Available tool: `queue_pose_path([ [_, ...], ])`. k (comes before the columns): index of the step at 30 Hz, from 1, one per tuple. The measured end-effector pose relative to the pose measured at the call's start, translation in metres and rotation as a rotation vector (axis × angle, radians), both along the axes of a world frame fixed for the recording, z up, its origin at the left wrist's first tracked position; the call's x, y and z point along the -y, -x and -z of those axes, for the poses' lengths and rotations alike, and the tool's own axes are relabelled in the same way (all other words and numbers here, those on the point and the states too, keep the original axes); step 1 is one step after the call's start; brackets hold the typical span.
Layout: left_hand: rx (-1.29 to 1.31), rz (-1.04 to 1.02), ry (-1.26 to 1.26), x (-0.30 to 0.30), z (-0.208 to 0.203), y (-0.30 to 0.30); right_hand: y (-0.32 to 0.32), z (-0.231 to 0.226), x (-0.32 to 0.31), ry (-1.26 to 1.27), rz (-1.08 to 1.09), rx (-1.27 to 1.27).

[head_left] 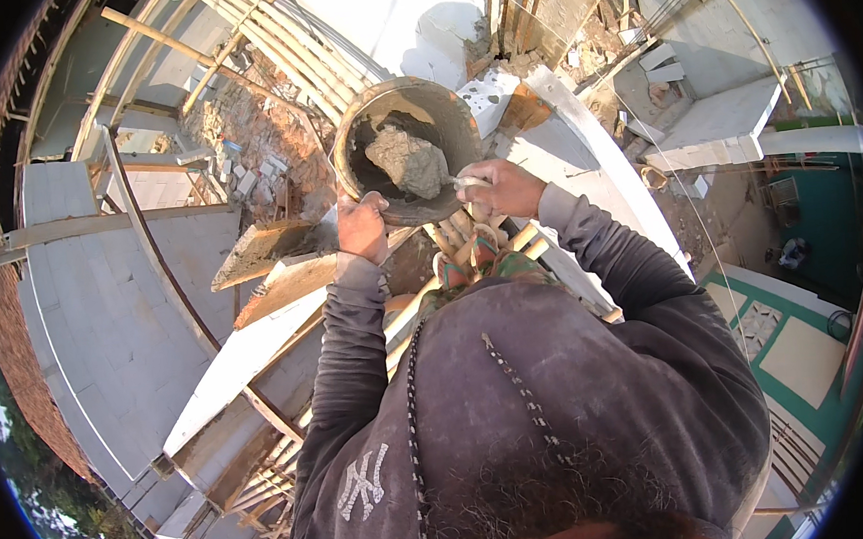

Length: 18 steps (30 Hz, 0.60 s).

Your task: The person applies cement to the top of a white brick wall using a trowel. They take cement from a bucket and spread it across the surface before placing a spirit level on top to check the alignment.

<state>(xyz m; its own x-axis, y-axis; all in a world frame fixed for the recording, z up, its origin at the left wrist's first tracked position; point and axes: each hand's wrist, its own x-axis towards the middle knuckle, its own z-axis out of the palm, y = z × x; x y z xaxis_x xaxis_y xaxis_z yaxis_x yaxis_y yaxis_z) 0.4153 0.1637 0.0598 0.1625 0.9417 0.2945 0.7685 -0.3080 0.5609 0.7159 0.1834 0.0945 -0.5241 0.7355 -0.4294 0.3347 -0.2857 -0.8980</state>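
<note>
A dark, mortar-smeared bucket [462, 129] stands in front of me, its mouth facing up. My left hand [362, 226] is closed on the near left part of its rim. My right hand [504, 188] is closed round the pale handle of a trowel [458, 181] at the bucket's right side. Most of the blade is hidden under a thick lump of wet grey mortar [405, 160] inside the bucket. More mortar coats the inner wall.
Bamboo poles [289, 41] lie beyond the bucket and under my feet [482, 245], high above ground. Mortar-stained boards [267, 250] jut out at left. White block wall tops [592, 151] run along the right. Rubble [257, 162] lies below, and a thin string [683, 185] crosses at right.
</note>
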Motion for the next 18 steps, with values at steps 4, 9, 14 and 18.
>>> queue_pose_path([
  [4,-0.132,-0.105,0.185,0.001,-0.006,0.016,-0.036,-0.045,-0.010,0.108,0.053,-0.069],
  [9,0.560,-0.226,0.399,0.005,-0.010,0.005,-0.097,-0.055,-0.044,0.215,0.079,-0.106],
  [14,0.758,-0.278,0.521,-0.003,-0.027,-0.018,-0.172,0.051,-0.112,0.340,0.473,-0.317],
  [18,0.381,-0.205,0.441,-0.003,-0.046,-0.025,-0.168,0.049,-0.128,0.434,0.504,-0.488],
])
